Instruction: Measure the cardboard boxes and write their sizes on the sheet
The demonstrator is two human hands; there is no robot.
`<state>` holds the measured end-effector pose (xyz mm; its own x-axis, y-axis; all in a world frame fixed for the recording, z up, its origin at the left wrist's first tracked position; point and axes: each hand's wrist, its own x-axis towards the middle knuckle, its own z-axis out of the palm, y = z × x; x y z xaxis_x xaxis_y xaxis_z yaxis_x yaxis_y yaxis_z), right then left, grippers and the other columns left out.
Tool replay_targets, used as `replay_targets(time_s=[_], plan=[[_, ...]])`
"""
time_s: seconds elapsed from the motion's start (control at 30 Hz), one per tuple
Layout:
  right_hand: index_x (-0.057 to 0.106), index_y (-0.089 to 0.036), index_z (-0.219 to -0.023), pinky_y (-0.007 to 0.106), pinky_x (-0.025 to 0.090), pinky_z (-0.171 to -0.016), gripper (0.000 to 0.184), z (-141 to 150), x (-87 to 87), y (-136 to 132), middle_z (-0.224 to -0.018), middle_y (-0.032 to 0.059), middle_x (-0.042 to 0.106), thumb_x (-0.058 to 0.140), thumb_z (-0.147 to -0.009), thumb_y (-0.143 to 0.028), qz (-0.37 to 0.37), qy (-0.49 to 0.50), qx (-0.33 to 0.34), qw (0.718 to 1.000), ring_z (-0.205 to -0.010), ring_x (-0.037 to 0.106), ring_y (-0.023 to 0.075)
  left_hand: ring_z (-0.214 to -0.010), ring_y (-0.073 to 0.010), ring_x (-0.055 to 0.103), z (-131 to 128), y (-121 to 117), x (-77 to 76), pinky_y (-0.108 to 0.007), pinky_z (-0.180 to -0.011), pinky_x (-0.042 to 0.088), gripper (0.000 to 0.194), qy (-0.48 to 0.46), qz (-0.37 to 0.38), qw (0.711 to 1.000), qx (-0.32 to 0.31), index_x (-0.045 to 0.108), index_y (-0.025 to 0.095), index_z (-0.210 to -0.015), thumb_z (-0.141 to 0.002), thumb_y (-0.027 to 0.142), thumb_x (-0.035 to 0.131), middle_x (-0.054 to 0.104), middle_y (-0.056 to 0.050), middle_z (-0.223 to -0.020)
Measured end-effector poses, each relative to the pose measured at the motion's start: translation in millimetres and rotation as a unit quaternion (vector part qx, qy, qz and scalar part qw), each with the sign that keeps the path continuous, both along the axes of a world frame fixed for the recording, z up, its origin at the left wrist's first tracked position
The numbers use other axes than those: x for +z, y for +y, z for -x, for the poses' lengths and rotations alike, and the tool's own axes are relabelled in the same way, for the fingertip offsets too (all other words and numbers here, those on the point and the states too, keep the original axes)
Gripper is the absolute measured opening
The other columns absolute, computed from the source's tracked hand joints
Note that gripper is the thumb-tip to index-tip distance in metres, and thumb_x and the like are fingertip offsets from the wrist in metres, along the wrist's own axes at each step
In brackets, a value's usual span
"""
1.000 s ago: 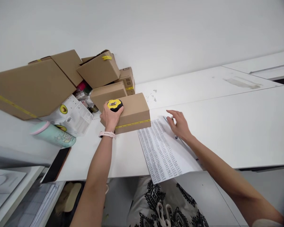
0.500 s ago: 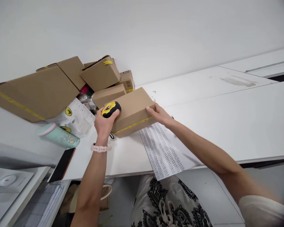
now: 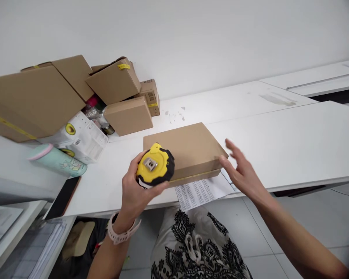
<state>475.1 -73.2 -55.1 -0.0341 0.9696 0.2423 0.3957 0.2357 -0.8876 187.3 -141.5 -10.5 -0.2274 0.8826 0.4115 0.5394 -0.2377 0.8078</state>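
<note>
A yellow and black tape measure [image 3: 155, 164] is gripped in my left hand [image 3: 136, 190], its metal hook facing up and no blade drawn out. Behind it on the white table lies a closed cardboard box [image 3: 186, 145] with yellow tape along its near side. My right hand [image 3: 241, 170] is open at the box's right end, fingers apart, thumb close to the corner; whether it touches I cannot tell. Under the box's near edge sticks out a printed sheet [image 3: 197, 192] with rows of small text.
Several cardboard boxes [image 3: 113, 83] are piled at the back left against the wall. Near them are a white carton with avocado pictures [image 3: 88, 135], a mint tumbler [image 3: 59, 161] lying on its side and a black phone-like slab [image 3: 64, 197] at the table's left edge.
The box has come down onto the table, nearer to me and to the right. My right hand has loosened from its end. My left hand has brought the tape measure closer.
</note>
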Motion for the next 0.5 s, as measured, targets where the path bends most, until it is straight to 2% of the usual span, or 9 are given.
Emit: replay_targets(time_s=[0.03,0.07,0.13,0.2,0.27,0.37,0.43,0.5], plan=[[0.044,-0.032,-0.145,0.053,0.053,-0.093,0.06,-0.6,8.4,-4.3,-0.153,0.0118,0.044,0.057,-0.091,-0.054,-0.048,0.003,-0.023,0.999,-0.132,0.048,0.0373,-0.115,-0.0298,0.06,-3.0,-6.2,0.9,-0.04,-0.094,0.054,0.088,-0.001,-0.011,0.999,-0.032,0.054,0.023,-0.134,-0.055,0.037,0.09,0.062,-0.01,-0.129],[0.048,-0.033,-0.143,0.052,0.054,-0.092,0.056,0.1,17.7,-9.2,-0.149,0.0114,0.048,0.059,-0.091,-0.051,-0.086,0.015,-0.019,0.996,-0.13,0.05,0.0355,-0.117,-0.0302,0.06,-6.5,-12.9,2.2,-0.039,-0.095,0.054,0.091,-0.017,-0.014,0.997,-0.074,0.053,0.024,-0.135,-0.054,0.036,0.091,0.061,-0.01,-0.13],[0.056,-0.032,-0.135,0.047,0.055,-0.091,0.043,5.2,35.5,-19.7,-0.136,0.0104,0.059,0.057,-0.094,-0.045,-0.101,0.055,0.079,0.99,-0.119,0.058,0.0291,-0.116,-0.0306,0.061,-14.7,-26.5,4.6,-0.038,-0.095,0.054,0.094,-0.091,0.007,0.981,-0.173,0.053,0.025,-0.136,-0.052,0.037,0.093,0.061,-0.01,-0.13],[0.06,-0.029,-0.131,0.041,0.056,-0.086,0.037,13.2,47.2,-28.9,-0.124,0.0096,0.066,0.054,-0.097,-0.042,-0.04,0.097,0.233,0.967,-0.105,0.064,0.0228,-0.112,-0.0309,0.064,-22.8,-38.6,4.3,-0.037,-0.094,0.055,0.096,-0.184,0.06,0.945,-0.264,0.052,0.026,-0.135,-0.05,0.039,0.094,0.063,-0.01,-0.127],[0.062,-0.026,-0.128,0.035,0.056,-0.078,0.037,21.0,50.4,-34.7,-0.114,0.009,0.069,0.053,-0.097,-0.043,0.046,0.137,0.344,0.928,-0.094,0.065,0.0186,-0.107,-0.0307,0.066,-28.6,-47.1,0.2,-0.037,-0.09,0.056,0.097,-0.262,0.124,0.9,-0.325,0.05,0.027,-0.133,-0.048,0.039,0.095,0.065,-0.01,-0.122],[0.069,-0.021,-0.112,0.027,0.053,-0.067,0.03,27.2,44.6,-37.5,-0.089,0.0042,0.069,0.057,-0.095,-0.044,0.137,0.203,0.394,0.886,-0.076,0.063,0.0126,-0.099,-0.0293,0.069,-31.3,-51.1,-11.9,-0.035,-0.084,0.058,0.095,-0.346,0.194,0.851,-0.343,0.053,0.028,-0.127,-0.043,0.038,0.097,0.07,-0.007,-0.11],[0.07,-0.019,-0.099,0.024,0.051,-0.063,0.026,27.7,40.0,-37.7,-0.077,0.0008,0.065,0.061,-0.093,-0.043,0.166,0.241,0.389,0.874,-0.067,0.06,0.0096,-0.092,-0.0265,0.071,-29.9,-49.1,-22.1,-0.033,-0.08,0.058,0.08,-0.382,0.212,0.842,-0.316,0.057,0.028,-0.122,-0.052,0.04,0.094,0.072,-0.005,-0.102],[0.069,-0.018,-0.093,0.023,0.05,-0.061,0.025,26.7,37.3,-38.4,-0.073,-0.0005,0.063,0.064,-0.091,-0.043,0.183,0.261,0.377,0.87,-0.064,0.058,0.0084,-0.085,-0.0232,0.072,-27.4,-46.1,-32.2,-0.031,-0.075,0.058,0.06,-0.407,0.233,0.84,-0.272,0.061,0.027,-0.117,-0.065,0.04,0.088,0.073,-0.005,-0.098]])
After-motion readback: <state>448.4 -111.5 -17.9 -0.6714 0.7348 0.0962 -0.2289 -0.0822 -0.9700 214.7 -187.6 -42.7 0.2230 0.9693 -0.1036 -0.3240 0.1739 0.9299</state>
